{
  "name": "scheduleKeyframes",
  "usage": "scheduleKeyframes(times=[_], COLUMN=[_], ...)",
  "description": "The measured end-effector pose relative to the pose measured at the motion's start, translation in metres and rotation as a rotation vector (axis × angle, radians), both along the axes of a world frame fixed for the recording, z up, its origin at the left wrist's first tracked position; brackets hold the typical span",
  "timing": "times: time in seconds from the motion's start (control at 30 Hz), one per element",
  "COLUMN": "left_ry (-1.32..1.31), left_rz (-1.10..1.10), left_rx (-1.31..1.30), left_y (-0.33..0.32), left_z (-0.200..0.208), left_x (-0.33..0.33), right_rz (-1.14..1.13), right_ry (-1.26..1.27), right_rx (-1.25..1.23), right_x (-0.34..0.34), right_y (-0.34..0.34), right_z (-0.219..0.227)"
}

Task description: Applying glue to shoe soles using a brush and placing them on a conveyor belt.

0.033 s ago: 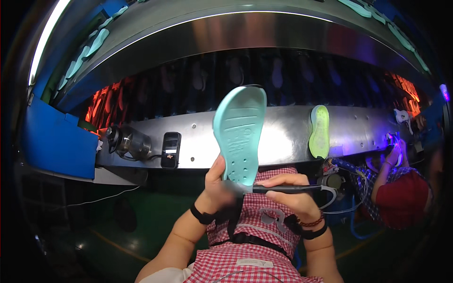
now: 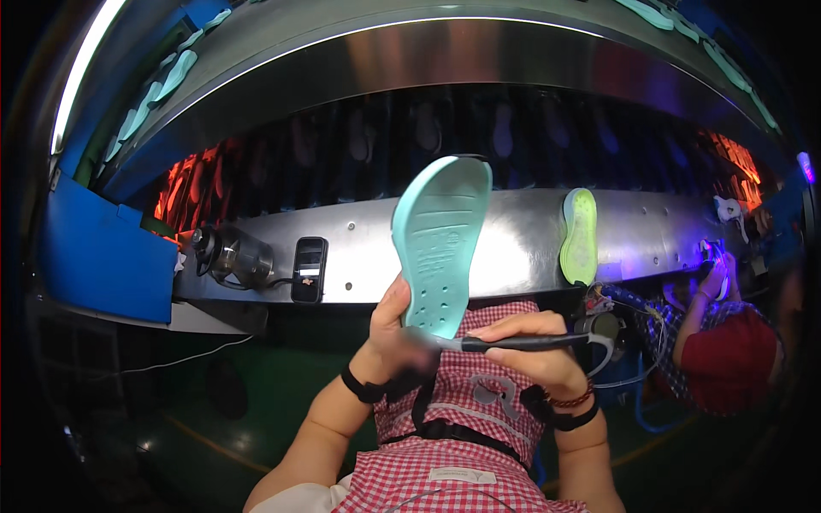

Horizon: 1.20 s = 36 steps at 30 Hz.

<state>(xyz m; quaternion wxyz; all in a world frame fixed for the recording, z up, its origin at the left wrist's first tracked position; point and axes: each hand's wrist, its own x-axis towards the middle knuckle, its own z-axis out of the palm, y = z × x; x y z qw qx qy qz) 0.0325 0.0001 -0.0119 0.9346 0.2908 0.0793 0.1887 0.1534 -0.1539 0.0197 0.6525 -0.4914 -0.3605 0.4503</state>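
Observation:
My left hand [image 2: 392,338] grips a mint-green shoe sole [image 2: 440,248] by its narrow heel end, with the thumb along its left edge. The sole is held up with the toe end away from me, showing its ridged, dotted face. In my right hand [image 2: 534,350] is a black-handled brush [image 2: 513,343], lying level and pointing left. A pale tube curves from the brush's rear end. The pale tip is at the heel edge beside my left fingers; a blur there hides whether it touches.
A yellow-green sole [image 2: 580,239] lies on the metal bench [image 2: 513,248]. At the left stand a phone [image 2: 309,269] and a clear jar [image 2: 244,261]. Dim soles line a dark conveyor behind. A co-worker [image 2: 727,342] works at the right under violet light.
The sole has tilted slightly, its toe end shifting a little right. My right hand and the brush have moved slightly to the right. Both grips are unchanged.

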Motion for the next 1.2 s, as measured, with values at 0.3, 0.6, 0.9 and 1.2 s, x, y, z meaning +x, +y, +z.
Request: scheduleKeyframes(times=[0.3,0.6,0.9,1.2], left_ry=[0.156,0.514,0.566,0.428], left_rz=[-0.361,-0.551,-0.577,-0.514], left_rx=[0.029,0.196,0.290,0.203], left_y=[0.025,0.032,0.040,0.060], left_z=[0.015,0.035,0.041,0.035], left_x=[0.002,0.000,-0.007,-0.027], right_rz=[0.243,0.388,0.422,0.203], right_ry=[-0.329,-0.478,-0.558,-0.513], right_rx=[0.214,0.210,0.154,0.145], right_x=[0.023,0.033,0.043,0.041], right_y=[0.003,0.007,-0.002,-0.011], right_z=[0.020,0.027,0.037,0.023])
